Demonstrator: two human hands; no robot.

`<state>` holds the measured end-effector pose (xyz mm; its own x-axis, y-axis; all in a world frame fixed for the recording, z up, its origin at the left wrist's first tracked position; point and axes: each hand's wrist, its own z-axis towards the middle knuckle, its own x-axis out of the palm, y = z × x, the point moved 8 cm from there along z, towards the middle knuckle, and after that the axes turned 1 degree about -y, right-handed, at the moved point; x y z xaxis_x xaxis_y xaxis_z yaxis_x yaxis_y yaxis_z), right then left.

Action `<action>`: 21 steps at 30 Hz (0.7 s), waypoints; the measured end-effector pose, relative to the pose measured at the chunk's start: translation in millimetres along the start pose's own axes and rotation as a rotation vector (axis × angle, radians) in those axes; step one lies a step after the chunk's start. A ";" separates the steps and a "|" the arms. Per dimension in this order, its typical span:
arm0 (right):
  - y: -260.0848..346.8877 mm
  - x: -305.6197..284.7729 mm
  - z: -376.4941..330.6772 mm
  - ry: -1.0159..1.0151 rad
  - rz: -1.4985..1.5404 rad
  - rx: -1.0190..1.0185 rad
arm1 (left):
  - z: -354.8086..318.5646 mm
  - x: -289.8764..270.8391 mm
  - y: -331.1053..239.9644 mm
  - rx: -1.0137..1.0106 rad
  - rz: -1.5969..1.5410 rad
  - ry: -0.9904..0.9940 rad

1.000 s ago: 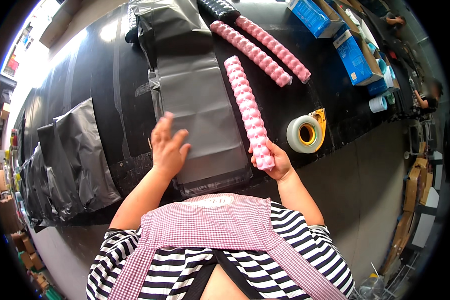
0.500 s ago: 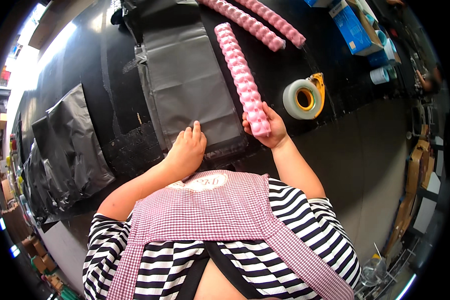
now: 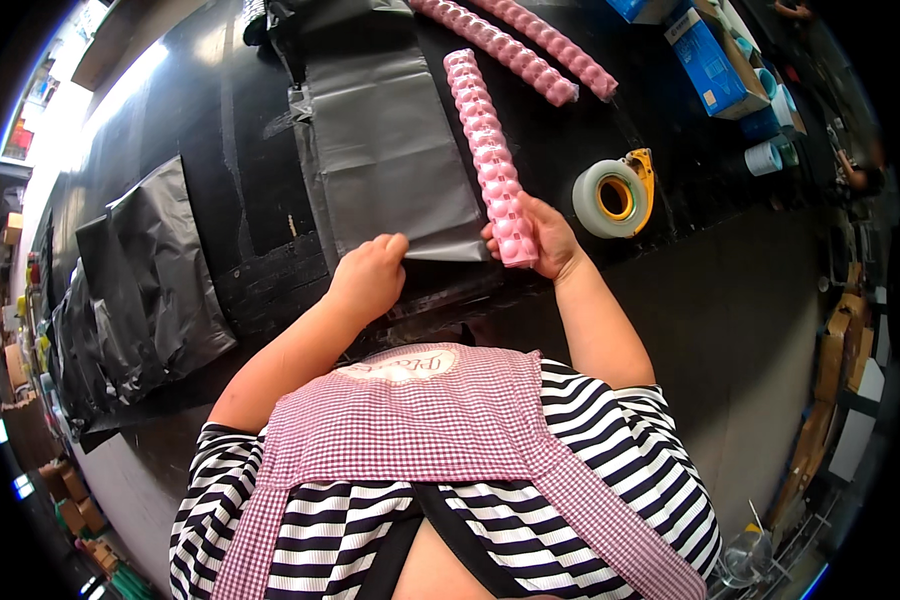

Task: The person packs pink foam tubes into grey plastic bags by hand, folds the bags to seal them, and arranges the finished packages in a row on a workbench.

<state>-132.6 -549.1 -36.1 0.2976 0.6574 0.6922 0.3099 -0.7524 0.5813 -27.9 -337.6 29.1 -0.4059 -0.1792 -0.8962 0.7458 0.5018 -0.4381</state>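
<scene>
A long pink knobbly stick (image 3: 491, 150) in clear wrap lies slantwise over the black table. My right hand (image 3: 547, 238) is closed around its near end, thumb on top. Just left of it, a black plastic mailing bag (image 3: 395, 150) is spread flat, its far part running on toward the top of the view. The near edge of this bag is pinched and lifted by my left hand (image 3: 371, 275), fingers folded over its corner. Two more pink knobbly sticks (image 3: 505, 45) rest farther back, to the right of the bag.
A tape dispenser (image 3: 615, 198) with a clear roll and a yellow frame stands right of my right hand. A blue carton (image 3: 715, 65) and pale blue rolls (image 3: 763, 158) sit at the far right. Crumpled black bags (image 3: 155, 280) hang over the table's left part.
My left hand has gone from lying flat on the bag to gripping its near edge, which is now raised and folded back. The right hand keeps hold of the pink stick.
</scene>
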 end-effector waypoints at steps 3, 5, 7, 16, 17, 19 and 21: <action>16.4 19.0 -7.5 -0.218 -0.333 -0.257 | 8.1 -12.3 16.1 -0.054 -0.168 -0.134; 7.6 25.7 -33.4 -0.212 -0.457 -0.367 | 12.0 -18.6 18.8 -0.078 -0.209 -0.143; -14.4 43.9 -74.5 -0.201 -0.503 -0.410 | 9.3 -13.0 32.6 -0.207 -0.359 -0.062; -136.4 55.1 -239.3 -0.567 -1.252 -0.143 | 4.2 18.3 70.8 -0.213 -0.847 -0.001; -145.2 53.6 -246.4 -0.610 -1.316 -0.126 | 0.7 18.5 65.7 -0.207 -0.914 0.015; -170.2 46.2 -249.5 -0.657 -1.201 -0.106 | -8.9 -12.9 32.1 0.146 -0.697 -0.145; -187.9 49.9 -239.2 -0.664 -1.048 -0.097 | -28.1 -36.9 6.5 0.462 -0.386 -0.388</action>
<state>-392.0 -384.9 -8.5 0.3551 0.8154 -0.4573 0.6139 0.1655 0.7718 -22.9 -303.9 61.4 -0.5329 -0.6025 -0.5941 0.7692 -0.0523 -0.6369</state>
